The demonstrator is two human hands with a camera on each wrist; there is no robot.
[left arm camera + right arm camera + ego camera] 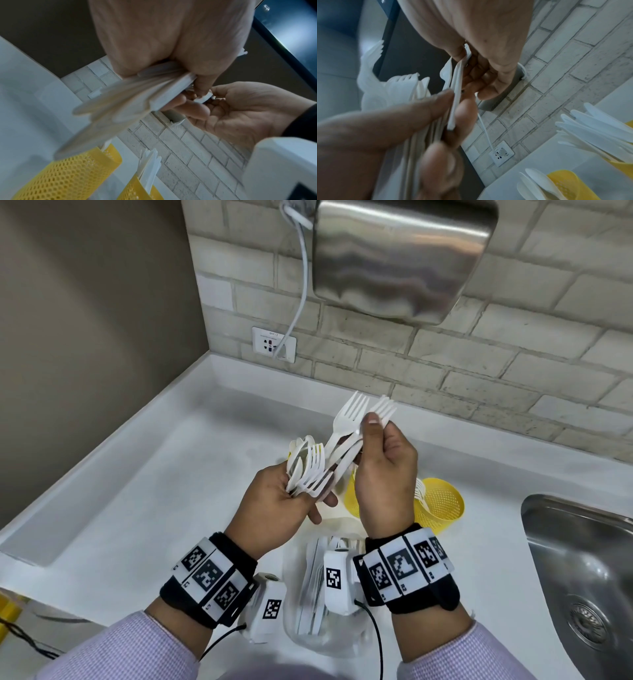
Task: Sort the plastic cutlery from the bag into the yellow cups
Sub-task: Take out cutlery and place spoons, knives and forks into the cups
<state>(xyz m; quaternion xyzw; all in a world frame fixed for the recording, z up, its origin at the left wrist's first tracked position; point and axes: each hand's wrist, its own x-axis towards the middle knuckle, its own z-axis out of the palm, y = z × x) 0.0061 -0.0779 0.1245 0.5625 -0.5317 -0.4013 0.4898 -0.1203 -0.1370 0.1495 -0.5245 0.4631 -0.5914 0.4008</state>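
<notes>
Two yellow cups, cutlery inside

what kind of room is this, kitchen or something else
Probably a small kitchenette or break-room counter: a stainless steel sink set into a white countertop, a brick-tiled wall with a power outlet, and a wall-mounted steel appliance above.

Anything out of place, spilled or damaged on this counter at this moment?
Nothing stands out. The left hand grips a mixed bundle of cutlery, the right hand pinches forks, and both yellow cups stand upright holding cutlery beside the sink.
</notes>
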